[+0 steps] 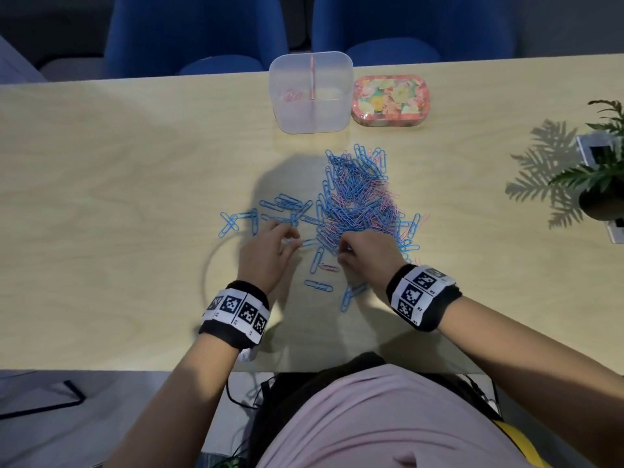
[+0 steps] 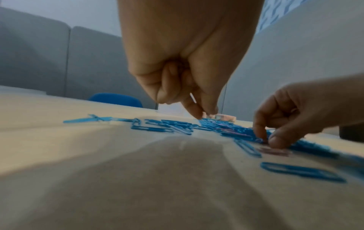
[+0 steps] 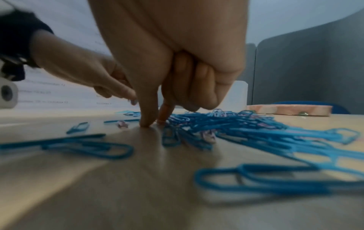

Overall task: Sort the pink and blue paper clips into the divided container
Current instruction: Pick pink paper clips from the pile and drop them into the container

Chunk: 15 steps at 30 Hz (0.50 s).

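A heap of blue and pink paper clips (image 1: 358,201) lies mid-table, with loose blue clips (image 1: 280,204) spread to its left. The clear divided container (image 1: 310,123) stands behind it, a few pink clips (image 1: 292,95) in its left half. My left hand (image 1: 293,238) is low over the loose clips, thumb and forefinger pinched together (image 2: 204,114) on a small clip, pinkish in the right wrist view (image 3: 133,101). My right hand (image 1: 343,248) is at the heap's near edge, thumb and forefinger tips down on the table (image 3: 154,122), other fingers curled. A single pink clip (image 1: 329,267) lies just below it.
A flowered tin (image 1: 390,99) sits right of the container. A potted plant (image 1: 604,177) stands at the table's right edge. Blue chairs (image 1: 196,32) are behind the table. Several stray blue clips (image 1: 319,285) lie between my wrists.
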Tool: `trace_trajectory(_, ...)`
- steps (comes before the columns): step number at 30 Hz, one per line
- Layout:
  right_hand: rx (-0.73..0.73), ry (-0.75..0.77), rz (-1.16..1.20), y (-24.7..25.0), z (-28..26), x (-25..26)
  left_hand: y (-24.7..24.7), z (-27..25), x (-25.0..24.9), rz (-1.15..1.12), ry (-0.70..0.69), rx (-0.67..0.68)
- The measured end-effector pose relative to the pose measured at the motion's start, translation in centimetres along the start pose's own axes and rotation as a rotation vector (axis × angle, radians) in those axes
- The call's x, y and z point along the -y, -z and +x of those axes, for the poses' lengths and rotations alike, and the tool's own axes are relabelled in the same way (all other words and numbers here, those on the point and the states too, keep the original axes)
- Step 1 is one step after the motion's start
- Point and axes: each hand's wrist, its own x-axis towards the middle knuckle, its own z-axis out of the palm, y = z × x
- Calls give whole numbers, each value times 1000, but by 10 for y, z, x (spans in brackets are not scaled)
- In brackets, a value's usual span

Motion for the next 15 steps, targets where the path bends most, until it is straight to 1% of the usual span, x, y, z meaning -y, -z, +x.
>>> trace_trajectory(2, 15, -12, -41, -2, 2, 0, 1, 0, -1, 90, -47, 18)
trace_trajectory(4, 24, 0, -106, -5, 1, -3, -3, -2, -9, 101, -138, 109)
trace_trajectory(5, 20, 6, -92, -6, -1, -4, -8, -2, -14, 127, -179, 175)
trace_trajectory(6, 6, 12, -9, -6, -2, -8, -14, -3, -17, 174, -211, 233)
trace_trajectory(8, -49, -23, 316, -4, -6, -19, -23, -2, -22, 251, -235, 308)
trace_trajectory(12, -134, -285, 1125, 17, -21, -57, -32, 0, -21, 252, -250, 355)
trace_trajectory(13, -177, -340, 1233, 23, -27, -66, -32, 1, -21, 249, -261, 362)
trace_trajectory(14, -220, -386, 1249, 27, -33, -73, -32, 1, -20, 238, -266, 364)
trace_trajectory(15, -257, -408, 1194, 30, -39, -78, -32, 1, -19, 214, -268, 360)
